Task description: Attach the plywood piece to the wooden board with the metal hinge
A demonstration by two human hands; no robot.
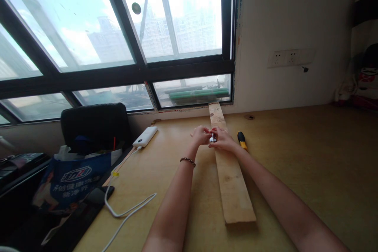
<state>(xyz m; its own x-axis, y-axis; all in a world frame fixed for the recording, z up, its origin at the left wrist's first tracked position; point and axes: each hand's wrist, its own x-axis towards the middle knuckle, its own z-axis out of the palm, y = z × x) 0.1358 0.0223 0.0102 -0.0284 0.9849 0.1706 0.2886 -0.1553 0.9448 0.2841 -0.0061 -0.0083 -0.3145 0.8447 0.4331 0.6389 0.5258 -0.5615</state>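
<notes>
Forearms point(171, 201), bare, reach in from the bottom edge of the head view, the left one banded by a braided bracelet point(188, 160). Between them a plank point(234, 191) lies flat on the counter point(174, 181), its long axis running from near the camera back toward the window point(195, 15). Small shiny metal piece point(213, 138) above the plank's farther half; whether it touches the wood, cannot tell. Left hand point(201, 136) pinches it from one side; right hand point(223, 140) grips from the other, thumb and fingers curled round it. Exact contacts partly hidden.

Yellow-and-black handle point(242, 140) lies just beside the plank, near the right hand, untouched. Farther left, white device point(145, 137) with cable point(130, 209) attached.

Step in hand, as I judge it: handling or positioning the metal piece over the board. Next move would call for a firm fingertip hold and a steady plank; so small a part could slip easily.
</notes>
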